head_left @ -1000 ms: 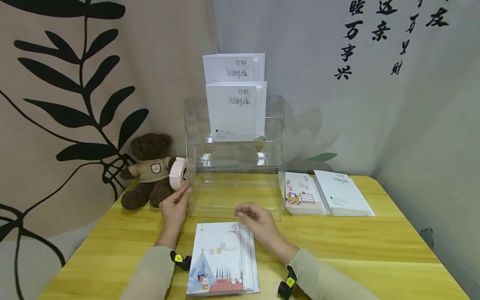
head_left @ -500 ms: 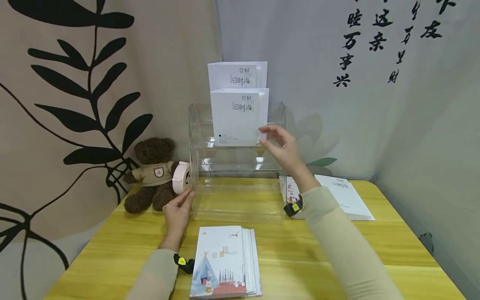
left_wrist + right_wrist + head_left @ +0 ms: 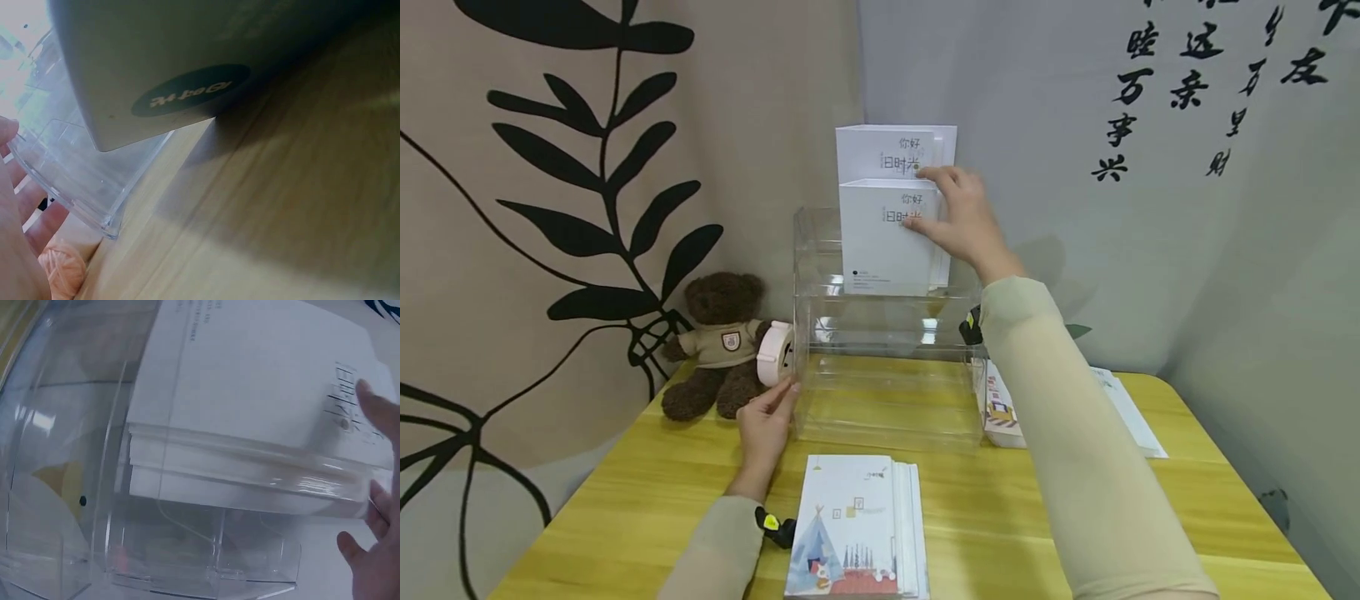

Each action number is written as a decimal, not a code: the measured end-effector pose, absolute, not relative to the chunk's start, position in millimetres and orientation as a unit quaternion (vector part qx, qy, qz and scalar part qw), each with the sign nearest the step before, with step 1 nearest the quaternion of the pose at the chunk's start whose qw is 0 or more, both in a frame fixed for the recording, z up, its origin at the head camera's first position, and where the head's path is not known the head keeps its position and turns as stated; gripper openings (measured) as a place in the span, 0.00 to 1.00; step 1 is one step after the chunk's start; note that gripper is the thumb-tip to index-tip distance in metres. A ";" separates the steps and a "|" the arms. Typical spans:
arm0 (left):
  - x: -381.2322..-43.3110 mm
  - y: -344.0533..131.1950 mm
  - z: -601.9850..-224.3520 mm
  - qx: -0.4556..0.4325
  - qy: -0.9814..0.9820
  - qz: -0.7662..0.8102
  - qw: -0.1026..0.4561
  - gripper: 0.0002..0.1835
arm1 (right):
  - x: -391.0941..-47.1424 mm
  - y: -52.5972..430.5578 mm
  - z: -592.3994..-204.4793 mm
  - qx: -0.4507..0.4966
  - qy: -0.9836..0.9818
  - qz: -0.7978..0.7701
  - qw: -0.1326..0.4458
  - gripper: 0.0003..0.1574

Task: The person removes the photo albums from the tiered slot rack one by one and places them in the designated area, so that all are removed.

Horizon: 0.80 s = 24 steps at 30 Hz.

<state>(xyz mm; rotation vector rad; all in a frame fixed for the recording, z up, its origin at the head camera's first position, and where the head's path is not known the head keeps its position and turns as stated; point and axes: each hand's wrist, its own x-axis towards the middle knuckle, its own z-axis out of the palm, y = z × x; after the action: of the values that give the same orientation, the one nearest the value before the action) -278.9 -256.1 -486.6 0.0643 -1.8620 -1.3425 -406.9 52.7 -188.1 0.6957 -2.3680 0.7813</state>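
A clear tiered acrylic rack [image 3: 887,333] stands on the table, and a white book [image 3: 887,250] with black characters sits in one of its upper tiers. Behind that rises a second white book [image 3: 880,150] of the same look. My right hand [image 3: 966,217] is at the front book's upper right corner, the thumb over the cover and the fingers around the top and side edge. Low at the rack's left side, my left hand [image 3: 767,421] pinches its clear front edge, as the left wrist view also shows. The lower tiers hold nothing.
In front of the rack lies a stack of books [image 3: 850,525] with a tent picture on top. Left of the rack sit a brown teddy bear [image 3: 722,342] and a pink round clock-like thing [image 3: 775,354]. More books [image 3: 1002,408] lie right of it, partly behind my right sleeve.
My right hand has risen from the table in front of the rack, past its right side, to the front book's upper corner. The left hand stays at the rack's edge. The head view has shifted slightly.
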 end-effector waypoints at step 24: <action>-280.9 -254.7 -485.4 0.024 -0.751 -0.495 0.437 0.12 | -384.4 54.4 -228.3 0.424 -0.746 0.292 0.422 0.22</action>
<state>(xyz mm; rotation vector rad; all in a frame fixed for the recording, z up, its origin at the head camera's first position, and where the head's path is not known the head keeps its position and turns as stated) -280.9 -254.7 -485.4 0.0589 -1.8673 -1.2302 -384.4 54.4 -228.3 1.0610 -1.8688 0.7309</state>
